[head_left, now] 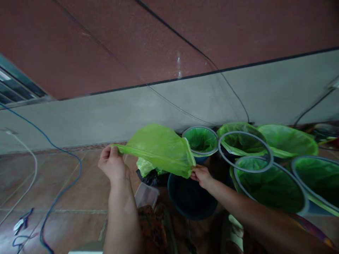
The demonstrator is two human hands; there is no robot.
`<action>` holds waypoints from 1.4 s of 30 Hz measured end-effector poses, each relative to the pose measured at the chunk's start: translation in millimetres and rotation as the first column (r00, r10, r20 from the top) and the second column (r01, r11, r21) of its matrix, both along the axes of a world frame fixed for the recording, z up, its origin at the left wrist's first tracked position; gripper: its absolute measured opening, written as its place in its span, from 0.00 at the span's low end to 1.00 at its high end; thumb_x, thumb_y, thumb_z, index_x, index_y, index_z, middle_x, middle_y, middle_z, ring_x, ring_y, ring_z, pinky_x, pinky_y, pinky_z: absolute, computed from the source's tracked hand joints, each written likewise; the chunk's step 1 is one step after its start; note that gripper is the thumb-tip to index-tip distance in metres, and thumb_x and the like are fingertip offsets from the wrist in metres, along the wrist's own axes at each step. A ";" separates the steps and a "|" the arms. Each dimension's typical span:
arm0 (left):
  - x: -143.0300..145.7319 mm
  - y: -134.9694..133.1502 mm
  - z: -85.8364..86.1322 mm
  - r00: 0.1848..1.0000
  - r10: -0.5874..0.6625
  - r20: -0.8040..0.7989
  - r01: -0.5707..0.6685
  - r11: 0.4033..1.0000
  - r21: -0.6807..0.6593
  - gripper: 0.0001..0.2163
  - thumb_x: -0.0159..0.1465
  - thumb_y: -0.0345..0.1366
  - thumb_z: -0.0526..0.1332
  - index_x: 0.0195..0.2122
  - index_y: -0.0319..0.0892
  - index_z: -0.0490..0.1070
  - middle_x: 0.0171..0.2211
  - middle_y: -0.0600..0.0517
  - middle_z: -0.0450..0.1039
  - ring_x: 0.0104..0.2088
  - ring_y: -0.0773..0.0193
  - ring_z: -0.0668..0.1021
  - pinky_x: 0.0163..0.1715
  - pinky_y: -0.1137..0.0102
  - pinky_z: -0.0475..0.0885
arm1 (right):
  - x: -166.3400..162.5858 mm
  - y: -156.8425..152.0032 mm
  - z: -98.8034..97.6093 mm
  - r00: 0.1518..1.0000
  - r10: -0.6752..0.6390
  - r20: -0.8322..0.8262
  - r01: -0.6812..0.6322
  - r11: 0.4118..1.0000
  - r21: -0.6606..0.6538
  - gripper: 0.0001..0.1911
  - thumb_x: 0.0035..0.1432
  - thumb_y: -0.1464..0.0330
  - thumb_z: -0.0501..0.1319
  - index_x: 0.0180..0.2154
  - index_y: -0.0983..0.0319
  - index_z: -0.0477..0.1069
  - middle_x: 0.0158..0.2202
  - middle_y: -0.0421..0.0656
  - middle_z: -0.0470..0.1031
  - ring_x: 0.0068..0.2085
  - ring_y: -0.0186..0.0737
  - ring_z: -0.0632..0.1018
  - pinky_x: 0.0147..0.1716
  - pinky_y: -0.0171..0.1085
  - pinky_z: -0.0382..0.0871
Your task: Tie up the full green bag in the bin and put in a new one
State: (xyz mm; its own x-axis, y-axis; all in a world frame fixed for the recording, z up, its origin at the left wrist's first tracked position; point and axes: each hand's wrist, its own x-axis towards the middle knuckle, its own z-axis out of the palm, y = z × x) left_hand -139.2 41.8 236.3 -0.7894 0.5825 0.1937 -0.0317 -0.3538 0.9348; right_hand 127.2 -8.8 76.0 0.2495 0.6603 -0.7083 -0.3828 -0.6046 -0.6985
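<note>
A thin green plastic bag (159, 144) is stretched out in the air between my two hands. My left hand (113, 163) pinches its left corner, fingers closed. On the other side my right hand (201, 174) grips the lower right edge, near the bag's mouth. Below hangs the open top of a dark bin (169, 195), which stands on the floor with no green liner visible in it. To the right, a small bin (200, 155) has a green liner and a grey ring around its rim.
Several green-lined bins, among them a large one (270, 204), crowd the right side. A loose grey ring (221, 150) rests across two of them. A clear plastic box (146, 195) and a black bag (149, 177) lie near my feet. A blue cable (59, 195) crosses the tiles at left.
</note>
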 end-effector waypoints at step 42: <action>-32.5 6.5 -8.0 0.959 0.225 -0.174 -0.211 0.973 0.093 0.13 0.46 0.43 0.61 0.26 0.44 0.60 0.25 0.59 0.61 0.27 0.70 0.66 0.30 0.69 0.64 | 80.1 29.2 71.9 0.983 0.098 -0.156 -0.041 0.942 0.334 0.07 0.58 0.66 0.62 0.31 0.62 0.76 0.26 0.44 0.81 0.27 0.39 0.80 0.31 0.37 0.76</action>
